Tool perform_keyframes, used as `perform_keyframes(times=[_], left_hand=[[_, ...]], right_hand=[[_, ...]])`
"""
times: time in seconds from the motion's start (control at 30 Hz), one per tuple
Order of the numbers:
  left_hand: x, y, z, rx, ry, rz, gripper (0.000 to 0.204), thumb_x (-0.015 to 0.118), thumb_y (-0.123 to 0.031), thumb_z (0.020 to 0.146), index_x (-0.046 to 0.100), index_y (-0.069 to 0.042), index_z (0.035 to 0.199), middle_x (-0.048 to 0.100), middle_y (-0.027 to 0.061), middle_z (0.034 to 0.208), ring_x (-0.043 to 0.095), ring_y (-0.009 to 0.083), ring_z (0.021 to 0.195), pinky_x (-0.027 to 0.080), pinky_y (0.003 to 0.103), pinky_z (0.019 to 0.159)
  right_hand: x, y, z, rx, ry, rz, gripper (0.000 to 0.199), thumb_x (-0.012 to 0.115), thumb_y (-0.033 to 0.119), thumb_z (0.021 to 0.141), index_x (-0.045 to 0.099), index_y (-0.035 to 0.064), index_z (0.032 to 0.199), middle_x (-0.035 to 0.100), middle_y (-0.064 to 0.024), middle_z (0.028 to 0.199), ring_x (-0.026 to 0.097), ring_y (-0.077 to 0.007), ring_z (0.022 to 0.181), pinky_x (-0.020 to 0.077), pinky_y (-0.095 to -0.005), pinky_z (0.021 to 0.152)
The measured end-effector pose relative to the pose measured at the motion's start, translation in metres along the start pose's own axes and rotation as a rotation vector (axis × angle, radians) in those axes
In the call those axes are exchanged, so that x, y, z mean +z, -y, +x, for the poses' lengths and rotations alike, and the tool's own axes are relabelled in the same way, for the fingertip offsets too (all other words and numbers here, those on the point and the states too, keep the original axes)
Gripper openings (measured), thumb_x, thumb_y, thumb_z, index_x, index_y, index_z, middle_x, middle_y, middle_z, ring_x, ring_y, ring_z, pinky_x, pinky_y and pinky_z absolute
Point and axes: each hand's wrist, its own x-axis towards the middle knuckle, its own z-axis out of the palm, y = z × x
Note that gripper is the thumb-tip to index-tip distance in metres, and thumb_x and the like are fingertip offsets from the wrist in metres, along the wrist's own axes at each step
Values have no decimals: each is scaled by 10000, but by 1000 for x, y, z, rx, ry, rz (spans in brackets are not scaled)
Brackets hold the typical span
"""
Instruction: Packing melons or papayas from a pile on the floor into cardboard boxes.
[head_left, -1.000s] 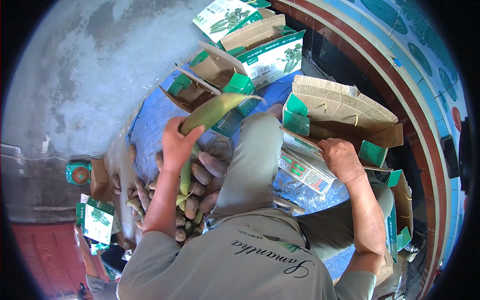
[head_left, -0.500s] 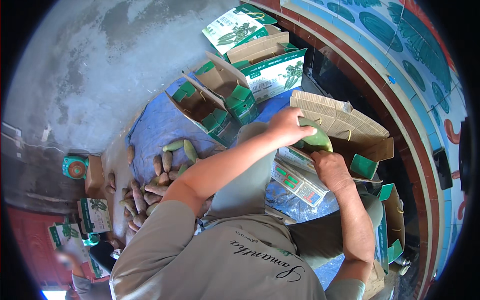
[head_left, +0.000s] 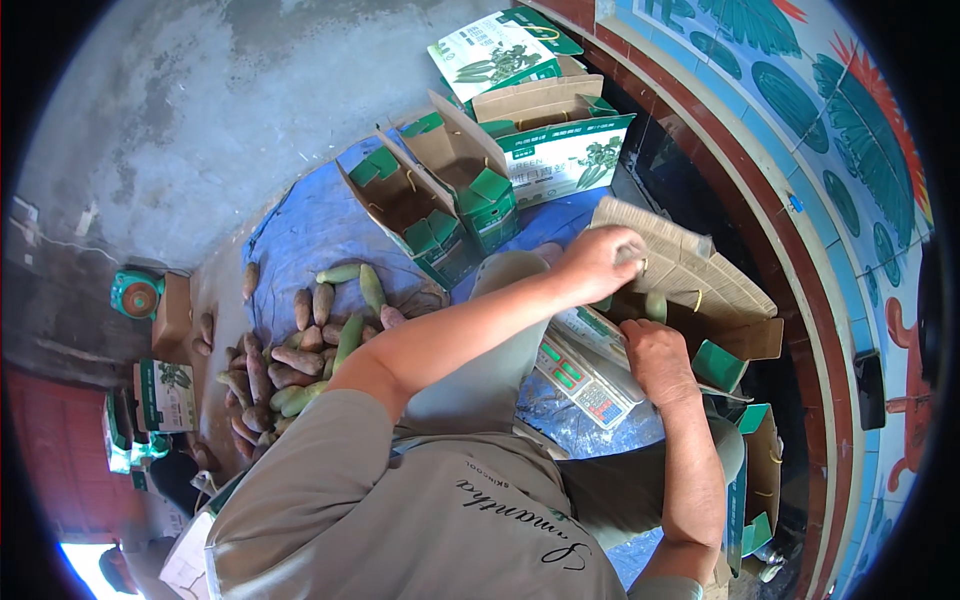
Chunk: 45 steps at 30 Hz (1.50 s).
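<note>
A carton (head_left: 730, 275) with green inner flaps stands open in front of me, on a scale (head_left: 580, 375) with lit green displays and a keypad. Inside it, the pale green end of a long gourd-like vegetable (head_left: 655, 306) shows; the rest is hidden by the walls and my hands. My left hand (head_left: 598, 264) is over the carton's left side by the raised brown flap, empty, its fingers loosely bent and a little blurred. With bent fingers, my right hand (head_left: 660, 358) grips the carton's near edge.
On the blue sheet (head_left: 300, 240) at the left lies a pile of brown and green tubers or gourds (head_left: 290, 365). Several open cartons (head_left: 440, 195) stand beyond it, and another carton (head_left: 762, 480) is at my right. A person (head_left: 150, 565) is at the lower left.
The green vegetable has gone from my left hand down into the carton. My left hand has let go and come slightly up. My right hand has moved little, and the view has shifted slightly.
</note>
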Motion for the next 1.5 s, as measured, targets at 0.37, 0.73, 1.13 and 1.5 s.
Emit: perform_keyframes(times=[0.37,0.73,1.13,1.5], left_hand=[[-160,105,-119,-143,-309,451,146,618,-78,781,620,-53,924,631,110,865,622,225,770,498,309,724],[-187,236,-356,-1152,43,744,254,577,-263,766,634,-88,941,639,161,948,611,334,891,484,432,783],[-164,227,-431,-1619,-23,722,394,560,-223,776,544,-90,1147,533,159,1192,510,324,1120,436,423,918],[-175,252,-458,-1720,274,760,416,514,-201,838,437,-143,1243,543,135,1207,526,292,1131,428,425,911]], right_hand=[[-5,4,5,7,12,125,102,566,99,784,585,45,869,593,-126,797,591,-306,792,477,-396,709],[-9,11,17,94,27,214,122,580,46,780,589,21,899,589,-146,821,580,-337,785,462,-401,693],[-9,11,24,229,102,264,147,560,28,830,585,-3,971,614,-166,853,603,-311,791,461,-332,731],[0,7,27,278,94,347,158,546,10,842,565,-5,998,594,-146,813,558,-208,732,439,-279,730]])
